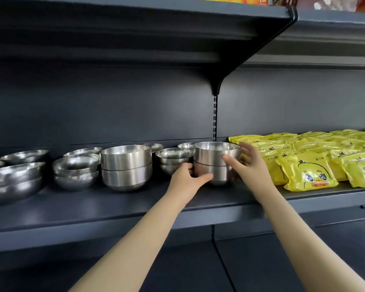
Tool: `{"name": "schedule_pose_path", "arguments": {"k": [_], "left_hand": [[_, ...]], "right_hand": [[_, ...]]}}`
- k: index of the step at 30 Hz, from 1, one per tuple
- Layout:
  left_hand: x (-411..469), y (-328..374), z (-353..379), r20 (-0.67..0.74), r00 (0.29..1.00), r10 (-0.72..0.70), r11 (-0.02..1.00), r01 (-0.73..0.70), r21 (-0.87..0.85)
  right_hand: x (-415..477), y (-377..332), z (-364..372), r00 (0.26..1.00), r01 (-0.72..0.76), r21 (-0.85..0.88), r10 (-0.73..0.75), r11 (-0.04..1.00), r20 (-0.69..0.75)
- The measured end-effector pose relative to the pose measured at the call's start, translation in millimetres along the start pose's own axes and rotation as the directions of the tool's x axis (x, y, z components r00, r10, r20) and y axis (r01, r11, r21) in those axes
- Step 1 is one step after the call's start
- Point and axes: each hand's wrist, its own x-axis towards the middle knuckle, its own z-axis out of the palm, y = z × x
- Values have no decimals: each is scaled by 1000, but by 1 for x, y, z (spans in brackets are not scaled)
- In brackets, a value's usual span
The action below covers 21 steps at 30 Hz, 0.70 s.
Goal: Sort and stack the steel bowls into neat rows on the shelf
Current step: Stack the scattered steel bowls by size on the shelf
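A stack of two tall steel bowls (213,157) stands on the dark shelf (105,209), right of centre. My left hand (188,175) grips the lower bowl from the left, thumb across its front. My right hand (249,163) holds the upper bowl from the right, with the thumb on its front wall and the fingers spread behind. A second two-bowl stack of the same kind (125,166) stands to the left. Between them sits a stack of small rounded bowls (173,160). More rounded stacks (76,170) and wide shallow bowls (13,180) lie further left.
Yellow snack packets (308,171) fill the shelf just right of my right hand. An upper shelf (135,28) overhangs the bowls, held by a bracket (216,85). Small bowls (185,145) stand at the back against the dark rear panel.
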Motion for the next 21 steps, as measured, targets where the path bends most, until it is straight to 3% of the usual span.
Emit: {"name": "schedule_pose_path", "arguments": {"k": [7,14,18,21], "left_hand": [[1,-5,-1,-27,1000,2,1000,-1,24],[-13,-4,-9,-42,999,14,998,-11,57],[-43,-9,-35,-243,961,134,989,-114,94],[-65,-20,-62,-478,845,240,970,-221,96]], "right_hand": [[7,15,1,1000,21,65,-21,998,-1],[3,12,0,998,62,-18,-62,998,12],[-7,-4,5,960,214,-304,-258,928,-111],[-20,-29,30,892,372,-398,-442,839,-97]]}}
